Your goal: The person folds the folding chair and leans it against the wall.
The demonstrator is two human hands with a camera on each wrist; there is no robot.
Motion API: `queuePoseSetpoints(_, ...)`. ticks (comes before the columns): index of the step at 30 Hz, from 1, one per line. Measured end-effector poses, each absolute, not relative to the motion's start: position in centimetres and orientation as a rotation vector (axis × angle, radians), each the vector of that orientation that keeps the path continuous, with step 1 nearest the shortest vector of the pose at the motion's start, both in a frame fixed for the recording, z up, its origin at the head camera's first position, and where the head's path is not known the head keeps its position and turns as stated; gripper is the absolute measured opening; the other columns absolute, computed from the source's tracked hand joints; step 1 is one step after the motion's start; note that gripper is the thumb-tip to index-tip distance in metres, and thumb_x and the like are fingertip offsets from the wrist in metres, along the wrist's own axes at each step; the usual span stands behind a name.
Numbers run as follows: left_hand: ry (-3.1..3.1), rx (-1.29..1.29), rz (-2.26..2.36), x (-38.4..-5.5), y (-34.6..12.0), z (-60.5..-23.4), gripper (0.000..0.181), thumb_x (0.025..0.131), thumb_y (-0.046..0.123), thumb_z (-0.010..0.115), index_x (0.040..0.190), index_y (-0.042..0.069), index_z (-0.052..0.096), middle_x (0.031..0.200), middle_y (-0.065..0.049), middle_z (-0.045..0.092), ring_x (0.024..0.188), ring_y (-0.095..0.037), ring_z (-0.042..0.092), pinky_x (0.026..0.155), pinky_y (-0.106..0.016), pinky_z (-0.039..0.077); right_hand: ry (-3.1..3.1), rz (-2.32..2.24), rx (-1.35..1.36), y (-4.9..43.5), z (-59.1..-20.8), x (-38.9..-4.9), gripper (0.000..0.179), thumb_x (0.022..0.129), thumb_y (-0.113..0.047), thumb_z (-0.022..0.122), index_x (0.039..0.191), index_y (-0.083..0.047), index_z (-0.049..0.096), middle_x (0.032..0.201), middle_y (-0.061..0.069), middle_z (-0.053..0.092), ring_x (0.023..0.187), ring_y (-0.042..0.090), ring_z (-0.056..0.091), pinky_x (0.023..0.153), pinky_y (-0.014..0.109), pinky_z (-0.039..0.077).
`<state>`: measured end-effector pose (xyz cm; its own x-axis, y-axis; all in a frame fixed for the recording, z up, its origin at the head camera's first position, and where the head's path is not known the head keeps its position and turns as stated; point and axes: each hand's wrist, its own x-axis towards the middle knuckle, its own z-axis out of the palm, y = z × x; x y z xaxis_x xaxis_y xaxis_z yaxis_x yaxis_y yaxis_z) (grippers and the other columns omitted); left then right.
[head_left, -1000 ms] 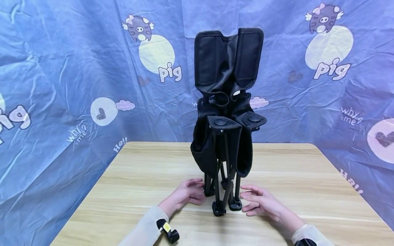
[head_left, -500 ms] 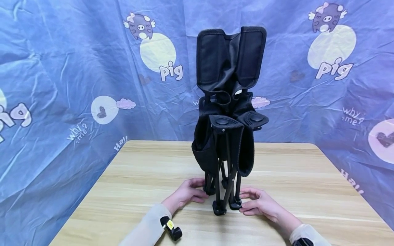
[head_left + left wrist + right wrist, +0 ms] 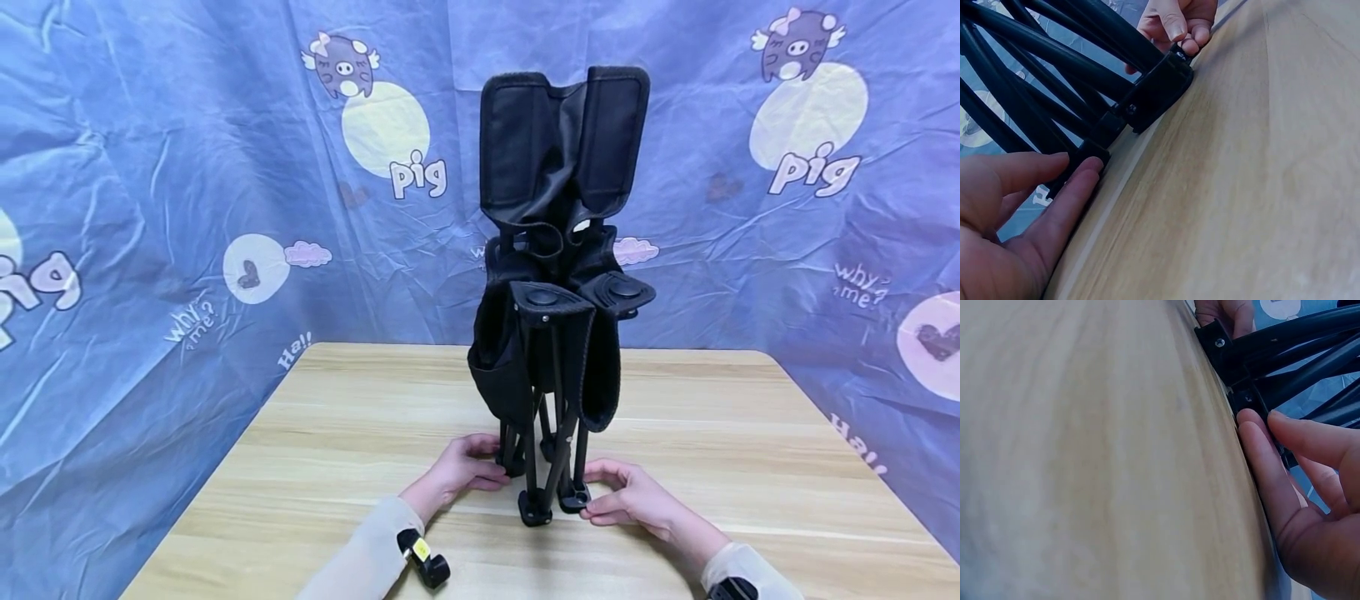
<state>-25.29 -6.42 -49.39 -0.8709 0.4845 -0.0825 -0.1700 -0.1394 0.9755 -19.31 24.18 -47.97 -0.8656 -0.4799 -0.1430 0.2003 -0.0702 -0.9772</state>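
Note:
A black folding camp chair (image 3: 528, 142), collapsed into an upright bundle, stands on its feet on the wooden table (image 3: 337, 408). Low on its left side, my left hand (image 3: 461, 471) pinches a plastic foot (image 3: 1079, 164) between thumb and fingers. My right hand (image 3: 633, 500) does likewise at the right foot (image 3: 574, 498), with thumb and fingertips on it in the right wrist view. The front foot (image 3: 534, 508) rests between the two hands, untouched. Folded fabric hides the upper parts of the chair's tubes.
Behind the table and along both sides hangs a blue cloth (image 3: 187, 150) printed with pigs and words. A black wrist camera (image 3: 427, 562) is strapped to the left sleeve. The table's back edge lies beyond the chair.
Both hands have moved in to the chair's feet. Their fingers, spread beside the feet a second ago, now pinch them. The chair stays standing in place.

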Motion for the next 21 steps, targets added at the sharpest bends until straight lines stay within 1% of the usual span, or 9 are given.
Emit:
queuePoseSetpoints(7,1.751,0.277,2.090,-25.19,-6.03,-49.33,0.054,0.076,-0.025,0.063,0.128,-0.015,0.053,0.114,-0.020,0.062,0.075,-0.028,0.071,0.071,-0.040,0.061,1.769,-1.992,-0.282,23.96,-47.83,-19.34,0.044,0.081,0.013,0.066,0.123,0.001,0.060,0.119,0.009,0.060,0.088,0.030,0.072,0.081,0.040,0.059)
queuePoseSetpoints(15,1.781,0.263,2.111,-25.07,-5.58,-49.07,0.053,0.076,-0.026,0.063,0.128,-0.016,0.053,0.114,-0.020,0.063,0.075,-0.028,0.071,0.070,-0.041,0.061,1.786,-2.003,-0.274,23.74,-47.79,-19.37,0.048,0.081,0.014,0.066,0.127,0.011,0.052,0.118,0.009,0.062,0.086,0.028,0.072,0.080,0.038,0.060)
queuePoseSetpoints(21,1.787,0.266,2.119,-25.16,-5.49,-49.06,0.053,0.076,-0.026,0.063,0.128,-0.015,0.053,0.114,-0.020,0.063,0.074,-0.028,0.071,0.070,-0.041,0.061,1.818,-2.000,-0.254,23.57,-47.79,-19.54,0.052,0.081,0.015,0.066,0.130,0.013,0.048,0.117,0.010,0.061,0.084,0.028,0.072,0.079,0.039,0.060)
